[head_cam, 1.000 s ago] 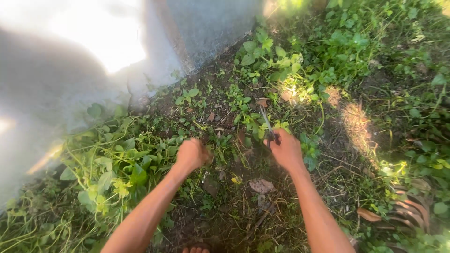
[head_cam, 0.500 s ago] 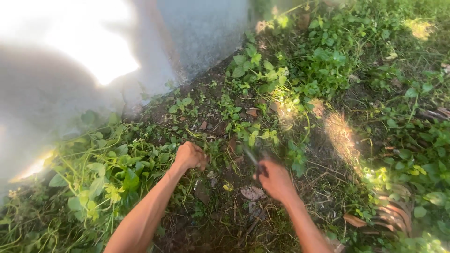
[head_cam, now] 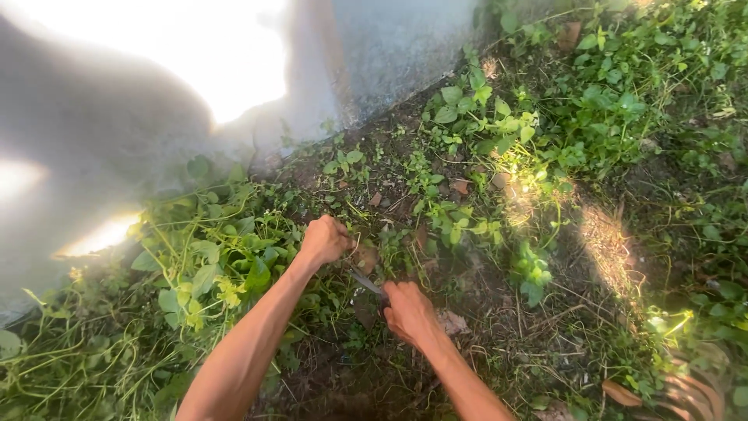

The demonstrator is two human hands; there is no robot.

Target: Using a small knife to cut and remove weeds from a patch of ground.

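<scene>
Weeds (head_cam: pixel 234 257) and trailing vines cover the ground beside a grey concrete wall (head_cam: pixel 389 47); the clump being worked sits at the edge of a bare soil patch (head_cam: pixel 436 234), just below the wall's base. Left hand (head_cam: pixel 326 238) is clenched in a fist around a bunch of vine stems, pulling them taut toward the leafy mass on the left. Right hand (head_cam: pixel 409 312) is closed around the handle of a knife (head_cam: pixel 365 282), thin blade pointing up-left, tip near the gathered stems just under the left fist. Whether the blade touches the stems cannot be told, it is small and partly shaded.

Step in hand, judged: cutting or slicing the held stems close to the soil, with the grab done and the cut in progress or about to land.

Next move calls for keeping the stems tight, drawing the blade across low at the base, and keeping the edge well clear of the left fingers, which are close to it.

Dry leaves (head_cam: pixel 452 321) lie by the right wrist. Sun patch (head_cam: pixel 608 242) to the right.
</scene>
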